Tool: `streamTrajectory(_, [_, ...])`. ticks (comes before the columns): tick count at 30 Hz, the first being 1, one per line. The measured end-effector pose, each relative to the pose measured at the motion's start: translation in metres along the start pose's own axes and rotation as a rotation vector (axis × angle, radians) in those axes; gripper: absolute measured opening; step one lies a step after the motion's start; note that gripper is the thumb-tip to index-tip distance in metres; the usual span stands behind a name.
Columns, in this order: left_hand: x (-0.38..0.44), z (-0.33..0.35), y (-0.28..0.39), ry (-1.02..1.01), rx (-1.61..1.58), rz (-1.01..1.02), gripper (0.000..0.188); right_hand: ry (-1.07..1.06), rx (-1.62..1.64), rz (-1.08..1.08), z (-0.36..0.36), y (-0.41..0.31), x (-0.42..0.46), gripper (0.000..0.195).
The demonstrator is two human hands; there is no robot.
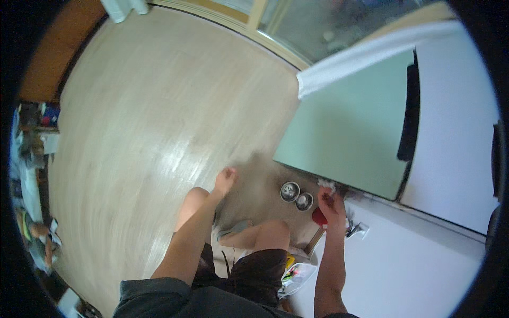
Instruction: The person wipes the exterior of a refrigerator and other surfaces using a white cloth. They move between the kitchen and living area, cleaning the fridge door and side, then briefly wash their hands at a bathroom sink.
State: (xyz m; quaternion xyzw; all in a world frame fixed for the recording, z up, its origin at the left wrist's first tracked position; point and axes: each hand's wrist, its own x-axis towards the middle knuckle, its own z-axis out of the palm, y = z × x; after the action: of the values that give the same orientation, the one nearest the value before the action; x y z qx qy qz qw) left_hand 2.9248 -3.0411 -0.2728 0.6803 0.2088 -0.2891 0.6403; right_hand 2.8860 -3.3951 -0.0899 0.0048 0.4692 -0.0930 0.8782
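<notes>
My right hand [332, 203] reaches down beside the base of a pale green appliance or cabinet [354, 123]. A crumpled white tissue-like wad [327, 184] shows at its fingertips; whether the fingers grip it is hard to see. Just left of that hand, two small metal bowls [290, 191] stand side by side on the floor, with bits of something pale inside. A red rounded object [319, 217] is partly hidden behind my right wrist. Over my bent knee, my left hand [226, 179] hangs with its fingers curled in and nothing visible in it.
A clear plastic bag [300, 276] of colourful items lies by my right knee. A wall outlet with a plug [360, 229] is close to my right forearm. The wood-look floor [151, 111] stretches left towards cluttered shelves [39, 139]. A sliding glass door [310, 31] is ahead.
</notes>
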Motion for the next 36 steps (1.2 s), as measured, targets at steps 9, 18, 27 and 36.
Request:
streamTrajectory(9, [-0.292,-0.167,0.077,0.110,0.219,-0.080,0.026,0.138,0.018,0.000,0.128,-0.007,-0.185,0.008])
streamTrajectory(18, [-0.436,-0.385,0.103,0.444,0.551,-0.171,0.022,-0.163,-0.560,-0.640,0.158,-0.076,-0.216,0.013])
streamTrajectory(27, [-0.470,-0.469,0.196,0.453,0.515,-0.101,0.026,-0.519,-0.342,-0.650,0.241,0.055,-0.281,0.021])
streamTrajectory(36, [-0.558,-0.522,0.198,0.696,0.312,-0.096,0.029,-0.423,-1.020,0.197,0.354,0.440,-0.131,0.026])
